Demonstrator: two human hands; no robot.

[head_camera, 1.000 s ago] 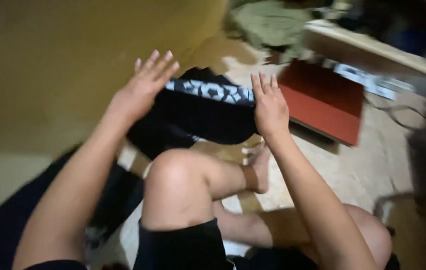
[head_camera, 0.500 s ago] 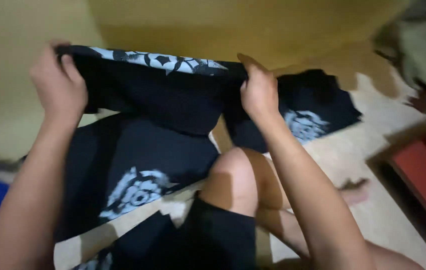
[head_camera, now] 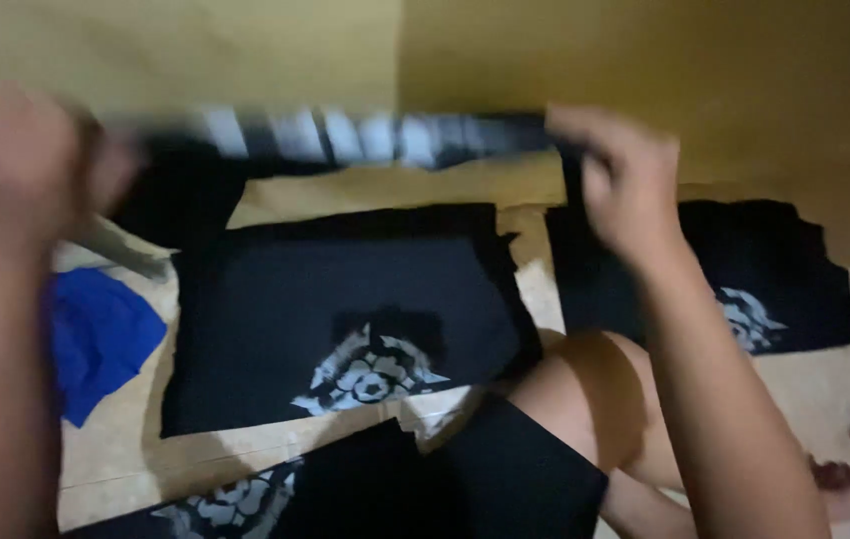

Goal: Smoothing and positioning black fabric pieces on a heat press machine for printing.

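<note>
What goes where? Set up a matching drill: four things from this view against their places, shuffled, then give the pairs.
1. blue cloth
2. black cloth with the white band
3. flat black cloth with the pale print
4. bent knee

A. held up between both hands
B. floor, middle
C. floor, far left
D. lower right of middle

Pairs: 1-C, 2-A, 3-B, 4-D

Both arms up and stretched forward, spread wide apart. Left hand [head_camera: 15, 165] total blur at far left, seems closed in grip, forearm runs straight down frame edge. Right hand [head_camera: 616, 185] sharper, fingers curled in pinch, knuckles toward camera, forearm angles down right. Bare knee bent between the arms.
</note>
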